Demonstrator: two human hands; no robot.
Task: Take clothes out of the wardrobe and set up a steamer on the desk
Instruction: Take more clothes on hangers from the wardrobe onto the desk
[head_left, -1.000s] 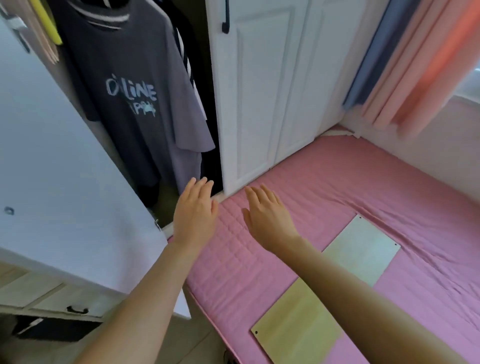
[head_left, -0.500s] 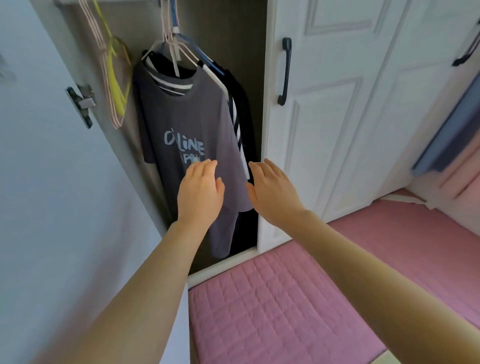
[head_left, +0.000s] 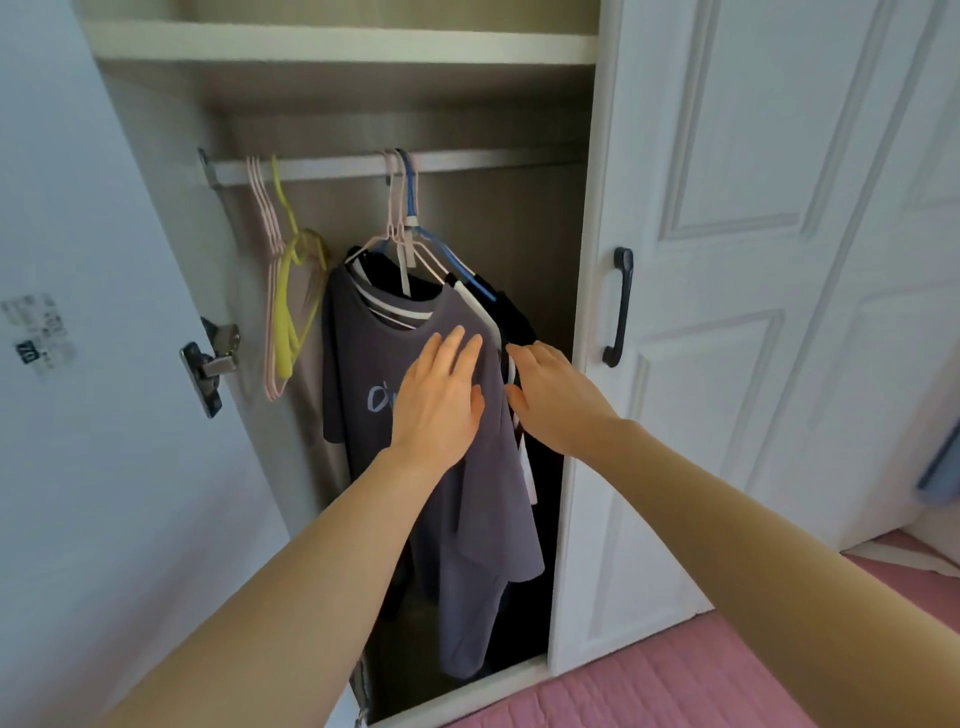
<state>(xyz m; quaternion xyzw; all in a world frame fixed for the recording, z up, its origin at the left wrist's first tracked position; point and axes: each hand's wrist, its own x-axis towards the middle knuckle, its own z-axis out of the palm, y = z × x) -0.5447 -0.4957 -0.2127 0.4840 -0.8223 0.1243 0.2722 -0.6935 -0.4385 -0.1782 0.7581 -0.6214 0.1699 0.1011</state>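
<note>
A grey T-shirt (head_left: 358, 364) with pale lettering hangs on a hanger from the wardrobe rail (head_left: 322, 167). Behind it hang a striped garment and a dark garment (head_left: 519, 317) on pink and blue hangers (head_left: 410, 218). My left hand (head_left: 439, 400) is flat and open in front of the grey shirt's chest, covering part of the lettering. My right hand (head_left: 553, 400) is open at the shirt's right edge, fingers reaching toward the garments behind. Neither hand holds anything. No steamer is in view.
The open wardrobe door (head_left: 78, 364) stands at my left with a hinge (head_left: 208, 364). Empty pink and yellow hangers (head_left: 283, 291) hang at the rail's left end. A closed white door with a dark handle (head_left: 621, 306) is at the right. Pink bedding (head_left: 701, 680) lies below.
My view has risen from the pink bed to the wardrobe interior. Both hands have moved up and forward to the hanging grey shirt.
</note>
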